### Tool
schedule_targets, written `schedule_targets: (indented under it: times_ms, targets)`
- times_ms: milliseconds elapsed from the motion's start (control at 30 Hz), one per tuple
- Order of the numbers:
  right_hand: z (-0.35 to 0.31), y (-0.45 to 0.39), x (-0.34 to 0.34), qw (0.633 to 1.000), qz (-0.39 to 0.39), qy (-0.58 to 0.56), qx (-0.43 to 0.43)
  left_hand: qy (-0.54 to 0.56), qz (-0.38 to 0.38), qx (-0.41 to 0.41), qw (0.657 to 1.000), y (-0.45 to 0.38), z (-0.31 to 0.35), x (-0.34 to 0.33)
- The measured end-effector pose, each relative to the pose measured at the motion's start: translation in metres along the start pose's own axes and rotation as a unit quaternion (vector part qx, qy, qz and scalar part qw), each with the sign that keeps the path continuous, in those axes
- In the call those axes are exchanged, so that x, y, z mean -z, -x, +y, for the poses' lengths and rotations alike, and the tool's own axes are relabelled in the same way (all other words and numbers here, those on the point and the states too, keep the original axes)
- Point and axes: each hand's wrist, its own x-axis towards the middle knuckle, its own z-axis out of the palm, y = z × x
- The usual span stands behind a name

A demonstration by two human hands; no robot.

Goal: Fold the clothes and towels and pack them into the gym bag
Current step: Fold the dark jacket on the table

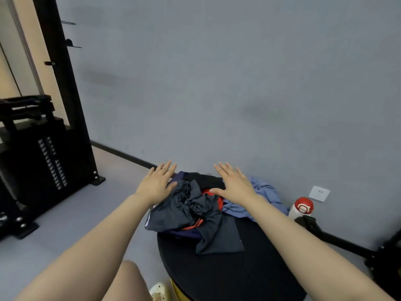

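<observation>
With your left hand and right hand flat, fingers apart, holding nothing, lower onto the crumpled clothes just beneath on the worktop, lifting one garment free.

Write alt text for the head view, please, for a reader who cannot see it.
Two open hands, left hand and right hand, reach over a crumpled pile of clothes on a round black table. A light blue garment lies at the pile's right, and a red-capped bottle stands by the grey wall.
</observation>
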Motion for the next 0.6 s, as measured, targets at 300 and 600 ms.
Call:
schedule_targets:
  times_ms: [300, 600]
  targets:
    - [0.003, -0.044, -0.06, 0.999, -0.044, -0.019, -0.009, 0.005, -0.049, 0.008, 0.999, -0.034, -0.024, -0.057]
    - [0.031, -0.106, -0.13, 0.991, -0.101, -0.081, -0.039, 0.02, -0.107, 0.035, 0.993, -0.087, -0.025, -0.121]
